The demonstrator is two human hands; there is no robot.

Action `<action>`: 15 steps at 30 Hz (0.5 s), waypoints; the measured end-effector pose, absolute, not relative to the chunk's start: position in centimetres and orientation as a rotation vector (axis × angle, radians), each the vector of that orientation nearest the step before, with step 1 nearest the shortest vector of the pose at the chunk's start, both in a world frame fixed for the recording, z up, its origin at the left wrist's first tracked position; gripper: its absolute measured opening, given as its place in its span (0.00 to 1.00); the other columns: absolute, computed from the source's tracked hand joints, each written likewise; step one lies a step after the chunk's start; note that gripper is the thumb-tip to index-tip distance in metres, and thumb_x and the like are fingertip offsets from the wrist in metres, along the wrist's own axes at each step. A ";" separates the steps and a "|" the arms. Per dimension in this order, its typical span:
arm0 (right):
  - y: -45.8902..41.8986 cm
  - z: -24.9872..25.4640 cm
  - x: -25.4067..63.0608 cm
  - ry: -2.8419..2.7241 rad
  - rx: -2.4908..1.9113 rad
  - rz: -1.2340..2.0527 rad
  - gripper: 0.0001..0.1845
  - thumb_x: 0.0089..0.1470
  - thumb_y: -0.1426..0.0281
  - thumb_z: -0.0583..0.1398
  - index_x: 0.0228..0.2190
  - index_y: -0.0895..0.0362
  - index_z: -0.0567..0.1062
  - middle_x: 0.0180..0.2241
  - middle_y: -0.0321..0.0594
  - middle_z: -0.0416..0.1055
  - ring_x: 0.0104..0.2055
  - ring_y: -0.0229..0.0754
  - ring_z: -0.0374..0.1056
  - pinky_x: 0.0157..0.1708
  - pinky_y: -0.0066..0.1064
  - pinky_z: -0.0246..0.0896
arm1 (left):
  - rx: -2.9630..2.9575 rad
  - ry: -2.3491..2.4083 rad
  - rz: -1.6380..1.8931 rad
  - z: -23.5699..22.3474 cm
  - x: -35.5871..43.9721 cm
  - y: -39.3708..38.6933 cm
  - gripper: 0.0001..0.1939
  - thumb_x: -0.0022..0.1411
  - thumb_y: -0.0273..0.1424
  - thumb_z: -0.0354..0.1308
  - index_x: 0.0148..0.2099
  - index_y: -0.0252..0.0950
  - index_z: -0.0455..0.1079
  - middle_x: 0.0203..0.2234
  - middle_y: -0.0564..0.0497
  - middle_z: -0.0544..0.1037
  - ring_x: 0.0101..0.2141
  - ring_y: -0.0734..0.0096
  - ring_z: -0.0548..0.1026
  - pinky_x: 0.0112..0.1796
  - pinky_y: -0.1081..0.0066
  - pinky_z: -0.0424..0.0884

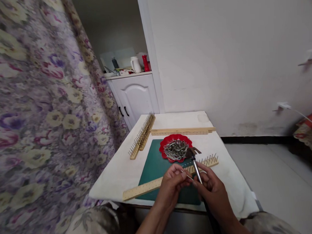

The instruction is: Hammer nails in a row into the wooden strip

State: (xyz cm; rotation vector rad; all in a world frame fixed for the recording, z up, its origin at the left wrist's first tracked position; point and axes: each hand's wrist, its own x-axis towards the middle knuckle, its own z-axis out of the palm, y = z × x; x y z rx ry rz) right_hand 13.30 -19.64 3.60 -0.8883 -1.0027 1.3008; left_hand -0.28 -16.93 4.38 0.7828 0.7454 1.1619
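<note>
My left hand (173, 184) pinches a nail (187, 176) between thumb and fingers, over the wooden strip. The fingertips of my right hand (212, 187) meet the nail's other end. That same hand grips a claw hammer (196, 167), its dark head up and its black handle running down toward my lap. Beneath both hands lies a wooden strip (144, 188); its left part shows rows of small holes, and nails stand upright along its right end. Just beyond the hammer head sits a red scalloped dish (162, 148) heaped with loose nails (176, 150).
A green mat (150, 166) lies under the dish and strip on the white-covered table (112, 178). Two strips full of upright nails (143, 135) are at the left. More wooden strips (181, 131) lie across the back. A floral curtain (54, 119) hangs on the left.
</note>
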 end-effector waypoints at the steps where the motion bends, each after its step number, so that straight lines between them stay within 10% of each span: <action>1: -19.6 3.6 13.3 -1.010 -0.892 1.292 0.28 0.50 0.67 0.64 0.51 0.56 0.64 0.24 0.32 0.68 0.18 0.32 0.57 0.15 0.21 0.53 | 0.775 0.745 1.171 4.2 -0.1 -17.2 0.13 0.48 0.30 0.65 0.32 0.34 0.63 0.27 0.51 0.76 0.26 0.75 0.74 0.27 0.78 0.68; 15: -20.5 3.8 13.5 -1.289 -1.074 1.073 0.26 0.50 0.69 0.61 0.52 0.57 0.69 0.21 0.33 0.69 0.22 0.41 0.66 0.22 0.26 0.63 | 1.865 1.268 1.110 3.4 -1.3 -20.2 0.04 0.54 0.22 0.55 0.30 0.34 0.70 0.30 0.49 0.72 0.35 0.69 0.70 0.35 0.73 0.62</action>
